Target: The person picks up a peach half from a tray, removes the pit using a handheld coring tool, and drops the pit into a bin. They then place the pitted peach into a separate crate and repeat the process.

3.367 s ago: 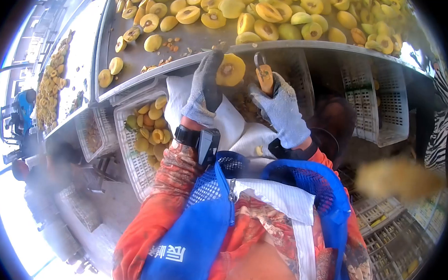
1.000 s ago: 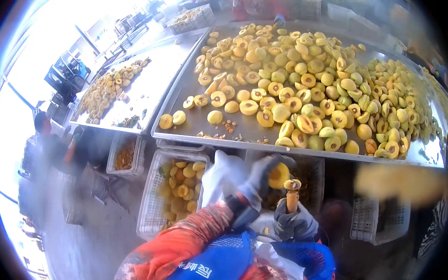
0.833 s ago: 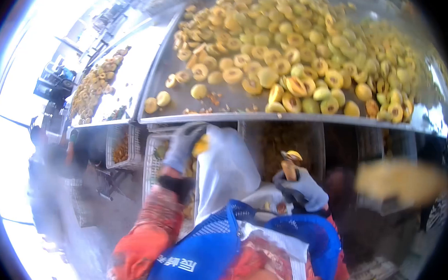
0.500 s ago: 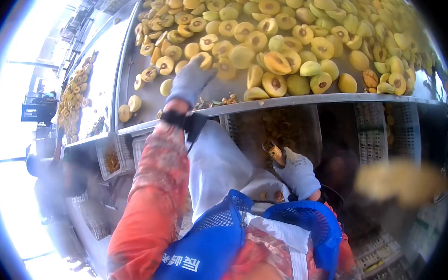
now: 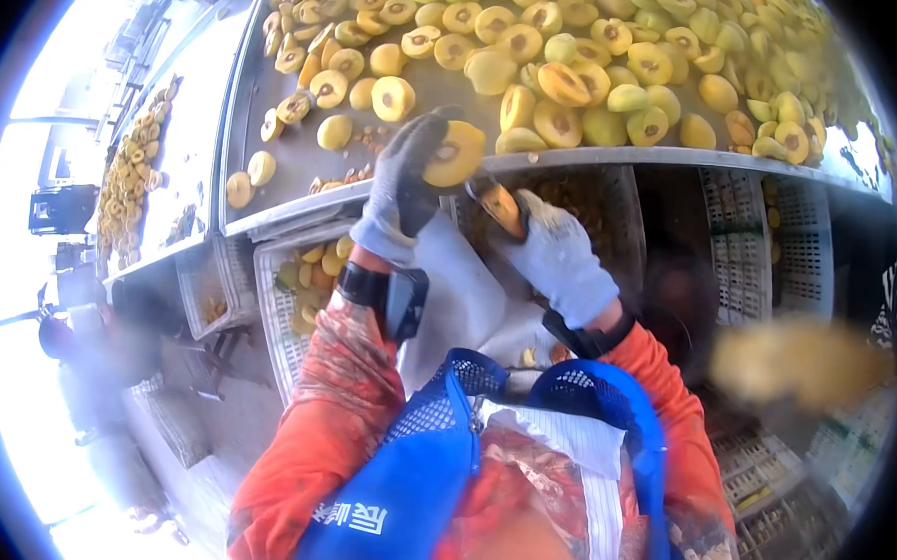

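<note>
Here the left hand point(image 5: 401, 183), in a grey work glove, has its grip pinched around a yellow fruit half point(image 5: 455, 152), thumb on one side and fingers on the other. It holds the half just at the front rim of the steel desk point(image 5: 584, 157), with the cut face turned toward the other hand. The right hand point(image 5: 559, 261), gloved in a lighter grey, has its grip wrapped tight around the orange handle of a pitting tool point(image 5: 500, 206). The tool's dark metal end points up at the lower edge of the fruit and looks to touch it or come very close, though the contact itself is hard to make out. The step in hand seems to be coring this one half, with the tool brought to the fruit but not yet clearly sunk in. The next move would call for a steady left hold and a short, controlled turn of the tool at the centre, kept away from the left thumb. On the desk behind lies a broad pile of halved fruit point(image 5: 578, 65), with loose pits point(image 5: 345, 179) near the rim. Below the rim, a white crate point(image 5: 279, 318) holds more yellow pieces beside a white sack point(image 5: 460, 296), and a dark wrist device point(image 5: 405, 303) sits on the left forearm.
</note>
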Demonstrator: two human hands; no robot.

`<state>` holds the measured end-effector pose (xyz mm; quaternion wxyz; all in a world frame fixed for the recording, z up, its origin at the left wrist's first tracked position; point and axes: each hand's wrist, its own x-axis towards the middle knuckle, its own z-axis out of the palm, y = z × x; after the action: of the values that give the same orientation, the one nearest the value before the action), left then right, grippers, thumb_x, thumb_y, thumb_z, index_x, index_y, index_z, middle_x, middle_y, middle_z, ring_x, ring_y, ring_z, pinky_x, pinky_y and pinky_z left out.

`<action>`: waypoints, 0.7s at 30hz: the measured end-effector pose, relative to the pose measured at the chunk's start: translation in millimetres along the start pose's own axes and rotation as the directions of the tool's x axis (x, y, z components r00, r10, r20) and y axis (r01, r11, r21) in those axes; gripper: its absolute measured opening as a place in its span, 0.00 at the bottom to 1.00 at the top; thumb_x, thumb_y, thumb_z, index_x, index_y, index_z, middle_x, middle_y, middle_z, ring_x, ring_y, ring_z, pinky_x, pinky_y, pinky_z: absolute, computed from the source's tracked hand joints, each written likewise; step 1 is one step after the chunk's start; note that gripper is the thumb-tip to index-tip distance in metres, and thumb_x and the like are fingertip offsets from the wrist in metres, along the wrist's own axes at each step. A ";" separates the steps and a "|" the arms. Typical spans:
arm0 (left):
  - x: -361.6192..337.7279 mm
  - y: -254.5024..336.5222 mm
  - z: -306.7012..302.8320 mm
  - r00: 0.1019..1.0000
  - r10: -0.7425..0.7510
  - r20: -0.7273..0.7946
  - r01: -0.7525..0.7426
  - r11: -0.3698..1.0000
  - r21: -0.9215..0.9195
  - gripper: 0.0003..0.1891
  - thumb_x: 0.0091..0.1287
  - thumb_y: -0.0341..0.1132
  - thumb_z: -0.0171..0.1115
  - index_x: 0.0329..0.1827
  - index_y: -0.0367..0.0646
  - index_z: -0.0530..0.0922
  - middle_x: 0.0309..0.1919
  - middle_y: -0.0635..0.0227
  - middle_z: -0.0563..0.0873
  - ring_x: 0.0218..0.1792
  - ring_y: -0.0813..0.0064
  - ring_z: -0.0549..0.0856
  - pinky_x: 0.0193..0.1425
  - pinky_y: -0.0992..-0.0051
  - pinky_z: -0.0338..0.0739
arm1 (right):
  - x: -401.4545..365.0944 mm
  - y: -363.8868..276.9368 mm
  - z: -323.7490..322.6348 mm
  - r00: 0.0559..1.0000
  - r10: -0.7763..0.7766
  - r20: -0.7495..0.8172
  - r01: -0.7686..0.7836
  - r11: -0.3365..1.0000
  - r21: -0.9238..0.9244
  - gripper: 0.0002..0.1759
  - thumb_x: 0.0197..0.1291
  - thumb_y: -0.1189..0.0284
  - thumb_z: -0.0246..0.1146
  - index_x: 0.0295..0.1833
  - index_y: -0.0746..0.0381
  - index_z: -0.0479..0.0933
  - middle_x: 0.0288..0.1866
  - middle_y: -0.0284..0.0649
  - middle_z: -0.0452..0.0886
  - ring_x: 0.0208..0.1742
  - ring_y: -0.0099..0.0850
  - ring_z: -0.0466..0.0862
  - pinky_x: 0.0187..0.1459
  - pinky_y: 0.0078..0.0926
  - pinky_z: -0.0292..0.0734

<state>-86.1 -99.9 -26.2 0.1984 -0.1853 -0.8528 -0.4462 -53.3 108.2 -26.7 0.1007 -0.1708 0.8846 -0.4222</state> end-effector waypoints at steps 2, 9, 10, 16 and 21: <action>-5.6 35.1 4.0 0.999 -0.040 -0.013 0.041 0.998 0.057 0.24 0.53 0.19 0.62 0.57 0.38 0.77 0.53 0.55 0.83 0.52 0.56 0.82 0.57 0.66 0.77 | 2.6 -12.2 4.7 0.999 0.039 -0.006 -0.039 0.999 -0.023 0.22 0.55 0.59 0.68 0.48 0.61 0.74 0.37 0.52 0.82 0.40 0.53 0.82 0.41 0.46 0.76; -19.4 84.4 29.0 0.935 -0.200 -0.292 0.188 0.980 -0.069 0.12 0.70 0.32 0.57 0.52 0.36 0.80 0.49 0.62 0.82 0.49 0.74 0.80 0.53 0.75 0.75 | -30.1 -25.9 14.2 0.989 0.143 -0.040 -0.135 0.979 0.156 0.16 0.57 0.60 0.63 0.43 0.60 0.74 0.37 0.52 0.82 0.42 0.53 0.82 0.44 0.45 0.76; -20.1 87.8 28.6 0.955 -0.117 -0.271 0.152 0.982 0.111 0.12 0.71 0.32 0.57 0.51 0.34 0.80 0.49 0.62 0.83 0.49 0.75 0.80 0.53 0.75 0.75 | -34.8 -25.1 14.5 0.993 0.119 -0.019 -0.112 0.972 0.208 0.16 0.57 0.61 0.62 0.44 0.61 0.74 0.38 0.52 0.82 0.43 0.53 0.82 0.44 0.45 0.76; -21.6 114.6 40.9 0.921 -0.257 -0.292 0.211 0.961 -0.179 0.12 0.72 0.32 0.56 0.52 0.36 0.82 0.45 0.61 0.86 0.47 0.72 0.83 0.55 0.75 0.75 | -46.8 -11.0 18.1 0.998 0.035 0.053 -0.054 0.910 0.411 0.14 0.56 0.65 0.61 0.43 0.63 0.75 0.30 0.50 0.81 0.33 0.45 0.83 0.37 0.40 0.76; -20.3 122.3 39.7 0.907 -0.394 -0.148 0.353 0.904 -0.242 0.12 0.70 0.31 0.56 0.51 0.38 0.83 0.45 0.59 0.87 0.46 0.72 0.84 0.53 0.74 0.77 | -60.6 -39.8 -31.8 0.847 0.130 0.515 -0.487 0.578 0.655 0.08 0.53 0.70 0.63 0.36 0.63 0.76 0.19 0.37 0.75 0.19 0.25 0.76 0.21 0.25 0.67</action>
<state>-15.4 -4.4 26.8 0.1699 0.0066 -0.7972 -0.5792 0.9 131.1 26.3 0.4211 -0.0358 0.5938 -0.6847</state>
